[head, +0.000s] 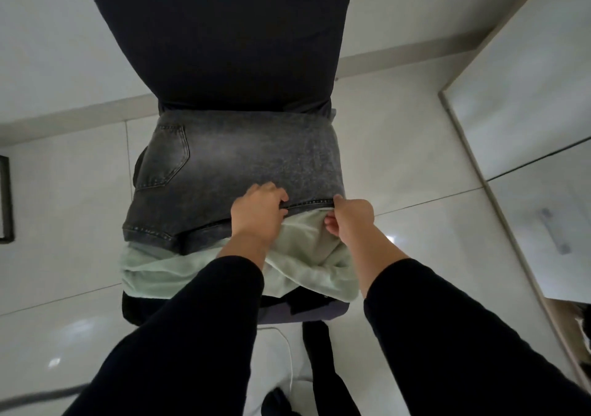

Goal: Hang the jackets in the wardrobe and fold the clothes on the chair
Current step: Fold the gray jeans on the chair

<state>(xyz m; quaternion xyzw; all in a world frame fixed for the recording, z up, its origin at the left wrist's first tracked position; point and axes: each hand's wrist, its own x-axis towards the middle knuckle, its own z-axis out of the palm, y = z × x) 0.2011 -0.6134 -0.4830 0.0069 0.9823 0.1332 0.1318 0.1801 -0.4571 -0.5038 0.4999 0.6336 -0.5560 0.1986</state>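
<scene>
Both hands pinch folded jeans hem; jeans lie crosswise on chair

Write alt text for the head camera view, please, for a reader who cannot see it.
Both hands, left hand and right hand, grip the near hem of folded grey jeans lying on a pale green garment on a dark chair.

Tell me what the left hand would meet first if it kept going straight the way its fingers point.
The left hand points up the seat, fingers curled at the hem of the grey jeans. Going on, it would slide over the jeans first, then probably reach the dark chair backrest; depth there is unclear.
</scene>
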